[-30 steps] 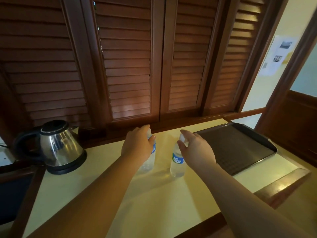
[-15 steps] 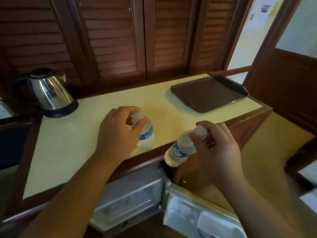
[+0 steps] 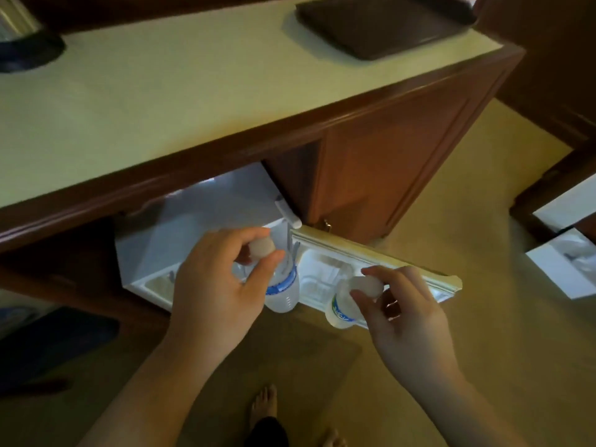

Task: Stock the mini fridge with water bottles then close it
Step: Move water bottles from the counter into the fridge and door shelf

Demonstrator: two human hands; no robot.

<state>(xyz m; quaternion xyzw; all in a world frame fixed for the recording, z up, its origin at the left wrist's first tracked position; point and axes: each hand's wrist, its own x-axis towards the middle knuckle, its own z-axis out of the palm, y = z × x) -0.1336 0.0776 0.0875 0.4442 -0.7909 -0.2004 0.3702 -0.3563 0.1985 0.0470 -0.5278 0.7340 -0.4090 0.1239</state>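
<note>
So the left hand (image 3: pixel 213 295) pinches one water bottle (image 3: pixel 282 290) by its cap and the right hand (image 3: pixel 403 314) another bottle (image 3: pixel 342 309), both hanging over the open fridge door (image 3: pixel 371 253). Neither is shelved yet, so stocking the mini fridge (image 3: pixel 200 227) and closing it remain.

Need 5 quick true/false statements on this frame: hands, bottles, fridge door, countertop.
1. Each hand holds a water bottle. True: left hand grips the left bottle, right hand the right bottle.
2. The fridge door is shut. False: it stands open.
3. Both bottles stand on the countertop. False: both are held in front of the open fridge.
4. A dark tray lies on the countertop. True.
5. The bottles are gripped by their bases. False: fingers hold them near the caps.
</note>
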